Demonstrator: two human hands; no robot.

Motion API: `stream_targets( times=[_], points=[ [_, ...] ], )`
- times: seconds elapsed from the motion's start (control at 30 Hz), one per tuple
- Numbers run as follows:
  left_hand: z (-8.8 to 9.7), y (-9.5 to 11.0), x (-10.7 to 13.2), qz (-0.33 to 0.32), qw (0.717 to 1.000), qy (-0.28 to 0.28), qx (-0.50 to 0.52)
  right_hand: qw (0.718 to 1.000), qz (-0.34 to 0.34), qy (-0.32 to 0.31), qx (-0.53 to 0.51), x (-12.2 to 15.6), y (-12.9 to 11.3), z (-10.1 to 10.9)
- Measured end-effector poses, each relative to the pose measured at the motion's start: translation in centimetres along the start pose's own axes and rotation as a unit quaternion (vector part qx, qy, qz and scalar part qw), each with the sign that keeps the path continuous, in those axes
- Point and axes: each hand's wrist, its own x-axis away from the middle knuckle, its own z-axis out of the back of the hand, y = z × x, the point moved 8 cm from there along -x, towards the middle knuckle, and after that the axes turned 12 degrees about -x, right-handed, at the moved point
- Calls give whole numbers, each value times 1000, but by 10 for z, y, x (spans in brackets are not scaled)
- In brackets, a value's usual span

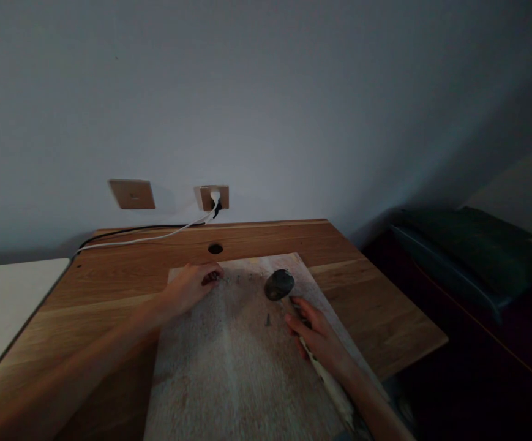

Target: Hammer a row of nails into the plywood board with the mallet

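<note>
A pale wooden board point(229, 361) lies on a brown wooden desk point(123, 275). My left hand point(192, 286) rests at the board's far left corner, fingers curled and pinched on something small I cannot make out, beside a row of small nails point(242, 279) standing in the board. My right hand point(318, 337) is wrapped round the wooden handle of a hammer point(280, 285), whose dark round head lies on the board just beyond my fingers. One loose dark nail point(268, 320) lies on the board to the left of my right hand.
A white cable point(155, 236) runs across the desk's back edge to a wall socket point(213, 197). A second wall plate point(132, 193) sits to the left. A round cable hole point(215, 248) is in the desk. A white surface point(3, 306) adjoins on the left; a dark bulky object point(468, 257) lies on the right.
</note>
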Motion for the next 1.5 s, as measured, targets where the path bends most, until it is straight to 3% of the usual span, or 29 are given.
stream_targets(
  times=[0.17,0.37,0.6,0.73,0.93,1.5],
  points=[
    [2,-1,4,-23,998,53,2,1000,3,0,4,0,-1,0],
    [-2,0,7,-26,997,67,1,1000,8,-12,16,-2,-10,-9],
    [-2,-8,8,7,996,84,20,998,8,-70,9,-10,-36,-51],
    [-5,-11,8,18,997,66,31,994,22,-111,-9,-21,-51,-80],
    [-3,-12,8,20,997,71,9,990,36,-136,-2,-37,-55,-108],
    [-6,-16,8,37,997,57,-20,990,29,-132,41,-42,-46,-106]
  ],
)
